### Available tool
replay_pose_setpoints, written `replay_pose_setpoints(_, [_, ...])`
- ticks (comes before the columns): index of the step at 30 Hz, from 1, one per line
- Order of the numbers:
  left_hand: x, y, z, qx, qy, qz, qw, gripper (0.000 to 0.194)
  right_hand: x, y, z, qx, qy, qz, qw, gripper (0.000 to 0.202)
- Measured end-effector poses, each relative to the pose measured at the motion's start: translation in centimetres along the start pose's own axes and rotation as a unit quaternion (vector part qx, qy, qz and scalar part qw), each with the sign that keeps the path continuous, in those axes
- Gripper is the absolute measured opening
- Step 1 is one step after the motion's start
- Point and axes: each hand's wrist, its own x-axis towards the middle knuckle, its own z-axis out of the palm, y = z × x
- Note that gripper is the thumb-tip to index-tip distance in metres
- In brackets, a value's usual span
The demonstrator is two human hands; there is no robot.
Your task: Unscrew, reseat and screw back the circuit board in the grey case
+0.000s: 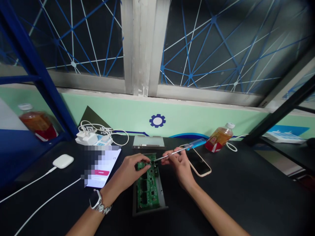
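A green circuit board (147, 186) lies in a grey metal housing (161, 193) on the black table, long side running away from me. My right hand (180, 167) is closed round the metal shaft of a screwdriver (196, 144) with a clear blue handle. Its shaft slants down left, and the tip reaches the far part of the board. My left hand (134, 168) rests over the board's far left side, thumb and forefinger curled in a pinch beside the screwdriver tip. Whatever is between those fingertips is too small to make out.
A metal cover plate (149, 142) sits behind the board. To the right are a phone (200, 162) and a drink bottle (220, 137). On the left lie a lit screen (108, 167), a white earbud case (63, 161), cables and a power strip (92, 139).
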Motion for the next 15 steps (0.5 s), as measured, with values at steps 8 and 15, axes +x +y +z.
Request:
replay_pose_setpoints(8, [0.25, -0.11, -0.14, 0.015, 0.0, -0.023, 1.0, 0.01, -0.44, 0.39, 0.24, 0.033, 0.011, 0.023, 0.999, 0.034])
replay_pose_setpoints(15, [0.1, -0.3, 0.27, 0.009, 0.004, -0.017, 1.0, 0.014, -1.09, 0.69, 0.67, 0.08, 0.015, 0.035, 0.996, 0.03])
